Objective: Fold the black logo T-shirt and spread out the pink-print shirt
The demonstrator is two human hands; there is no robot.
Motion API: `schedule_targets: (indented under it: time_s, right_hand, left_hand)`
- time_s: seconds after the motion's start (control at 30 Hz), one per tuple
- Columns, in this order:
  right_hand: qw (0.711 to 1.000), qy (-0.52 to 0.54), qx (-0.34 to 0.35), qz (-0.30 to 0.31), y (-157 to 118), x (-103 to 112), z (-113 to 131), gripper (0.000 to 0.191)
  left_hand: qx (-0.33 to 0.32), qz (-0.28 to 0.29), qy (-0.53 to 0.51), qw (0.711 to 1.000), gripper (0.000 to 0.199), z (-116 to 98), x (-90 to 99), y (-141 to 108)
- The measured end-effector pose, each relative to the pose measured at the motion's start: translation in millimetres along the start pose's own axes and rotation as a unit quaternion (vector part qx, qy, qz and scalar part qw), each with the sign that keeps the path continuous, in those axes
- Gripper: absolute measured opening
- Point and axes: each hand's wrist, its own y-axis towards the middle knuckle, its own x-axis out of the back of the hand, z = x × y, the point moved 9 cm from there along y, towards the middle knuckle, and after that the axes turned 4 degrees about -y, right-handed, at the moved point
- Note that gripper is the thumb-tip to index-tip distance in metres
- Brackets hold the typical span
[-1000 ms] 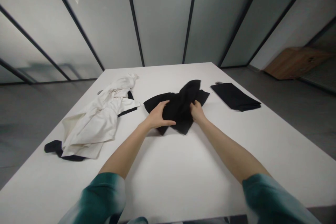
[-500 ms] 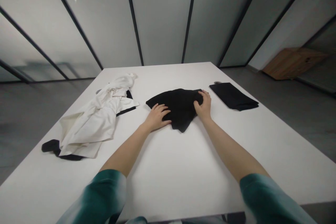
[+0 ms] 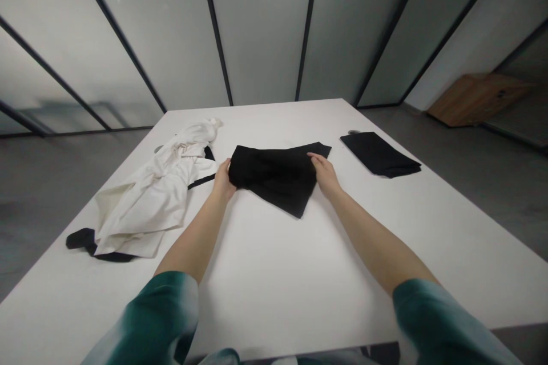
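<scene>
- head view: black cloth [image 3: 274,171], mid white table [image 3: 299,279], straighter than a moment earlier; its shape seems better controlled.
- left hand [image 3: 224,180]: moved from atop cloth to its left end, partly curled, gripping.
- right hand [image 3: 326,175]: nearly closed, pinching right side.

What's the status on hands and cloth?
Left hand and right hand gripping black cloth, opposite ends. White garment close by left hand. Nothing blocking.
</scene>
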Motion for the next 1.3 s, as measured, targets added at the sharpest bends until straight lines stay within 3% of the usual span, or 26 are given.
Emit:
schedule_targets:
  time_s: [0.07, 0.1, 0.17, 0.23, 0.3, 0.4, 0.47, 0.53, 0.6, 0.67, 0.8, 0.9, 1.03, 1.1, 1.17, 1.23, 1.3]
  right_hand:
    - [1.0, 0.031, 0.001, 0.003, 3.6, -0.9, -7.8, 0.052]
    - [0.999, 0.031, 0.009, 0.009, 4.8, -2.0, -10.1, 0.057]
    - [0.999, 0.017, 0.032, 0.019, 5.5, -4.4, -10.9, 0.068]
    - [0.999, -0.007, 0.043, 0.018, 3.7, -4.8, -8.8, 0.072]
    - [0.999, -0.032, 0.034, 0.01, -0.6, -3.8, -3.8, 0.062]
    - [0.997, -0.034, 0.052, 0.043, -13.3, -13.4, 20.1, 0.041]
    - [0.992, -0.003, 0.075, 0.101, -26.3, -30.1, 42.4, 0.032]
    - [0.981, 0.048, 0.067, 0.173, -40.5, -51.1, 60.0, 0.027]
    - [0.964, 0.119, 0.02, 0.237, -52.3, -69.0, 69.8, 0.026]
    - [0.943, 0.198, -0.039, 0.264, -57.5, -76.1, 73.9, 0.028]
    - [0.926, 0.29, -0.092, 0.222, -50.5, -60.4, 77.2, 0.035]
    - [0.918, 0.293, -0.081, 0.256, -54.1, -59.6, 86.8, 0.044]
    - [0.906, 0.289, -0.087, 0.298, -60.9, -70.2, 91.9, 0.05]
    - [0.912, 0.311, -0.116, 0.242, -48.2, -62.5, 79.4, 0.043]
    - [0.921, 0.341, -0.136, 0.129, -24.3, -38.2, 56.1, 0.036]
    - [0.923, 0.362, -0.132, -0.008, 1.3, -0.5, 25.8, 0.029]
    - [0.913, 0.37, -0.129, -0.118, 20.2, 37.1, -8.0, 0.024]
  left_hand:
    - [-0.111, -0.027, 0.109, 0.987, 0.038, -19.9, 3.1, -8.1]
    - [-0.182, -0.049, 0.177, 0.966, 0.042, -32.4, 2.7, -16.1]
    - [-0.305, -0.079, 0.315, 0.895, 0.044, -52.3, -7.8, -37.2]
    - [-0.364, -0.044, 0.43, 0.825, 0.032, -55.2, -30.3, -54.7]
    - [-0.372, 0.056, 0.507, 0.775, 0.022, -42.1, -57.8, -67.4]
    - [-0.363, 0.212, 0.554, 0.718, 0.035, -13.5, -91.7, -87.2]
    - [-0.363, 0.246, 0.565, 0.699, 0.057, -1.9, -101.2, -93.0]
    - [-0.349, 0.248, 0.58, 0.693, 0.06, 6.2, -101.5, -88.3]
    - [-0.324, 0.244, 0.586, 0.701, 0.037, 11.1, -96.5, -77.9]
    - [-0.304, 0.236, 0.572, 0.724, 0.017, 10.2, -90.2, -68.1]
    - [-0.287, 0.237, 0.497, 0.784, 0.024, 2.7, -87.3, -66.8]
    - [-0.287, 0.241, 0.44, 0.816, 0.047, -1.0, -90.1, -75.7]
    - [-0.274, 0.224, 0.351, 0.867, 0.027, -7.7, -87.6, -73.0]
    - [-0.248, 0.194, 0.297, 0.902, 0.026, -13.2, -80.1, -60.3]
    - [-0.21, 0.125, 0.235, 0.941, 0.026, -21.3, -61.9, -40.5]
    - [-0.184, 0.024, 0.164, 0.969, 0.028, -33.5, -31.0, -19.5]
    - [-0.179, -0.065, 0.11, 0.976, 0.03, -48.3, 6.3, -1.6]
